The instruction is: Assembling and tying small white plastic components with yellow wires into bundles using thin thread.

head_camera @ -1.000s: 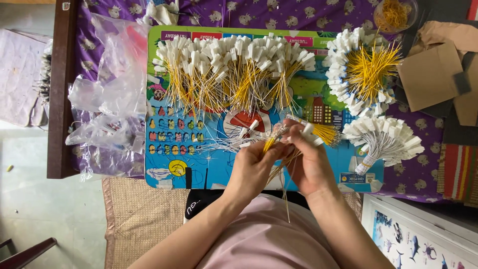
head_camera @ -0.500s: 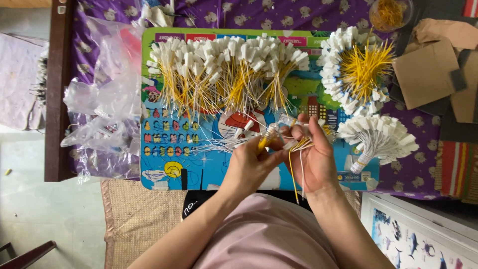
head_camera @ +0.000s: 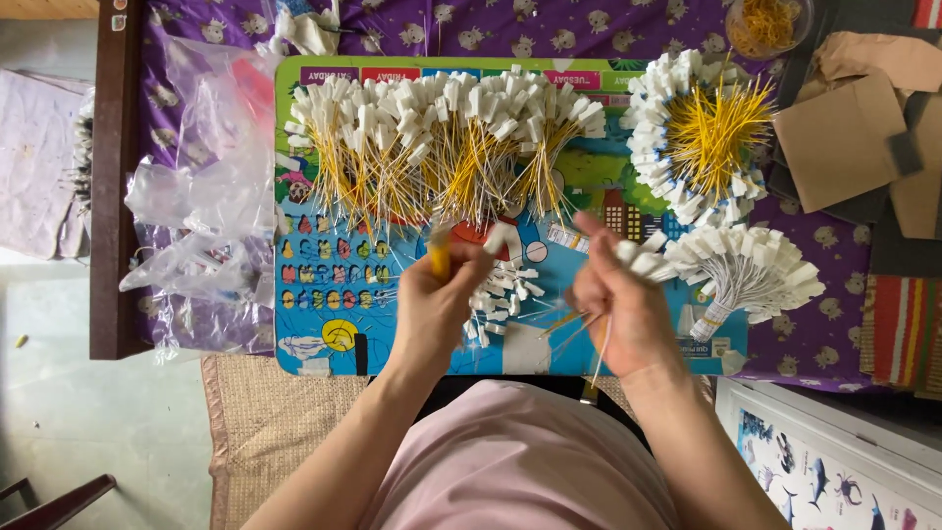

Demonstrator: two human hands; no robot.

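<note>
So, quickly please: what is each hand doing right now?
Left hand: closed on a yellow bundle of ties.
Right hand: closed on a few thin ties, with white tags at the fingers.

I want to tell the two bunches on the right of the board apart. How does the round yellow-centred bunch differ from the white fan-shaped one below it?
The round bunch shows loose yellow strands in its middle; the fan bunch shows pale strands. The round bunch forms a ring of white tags; the fan bunch spreads from a bound stem. The fan bunch lies nearer the right hand. Both carry white tags.
</note>
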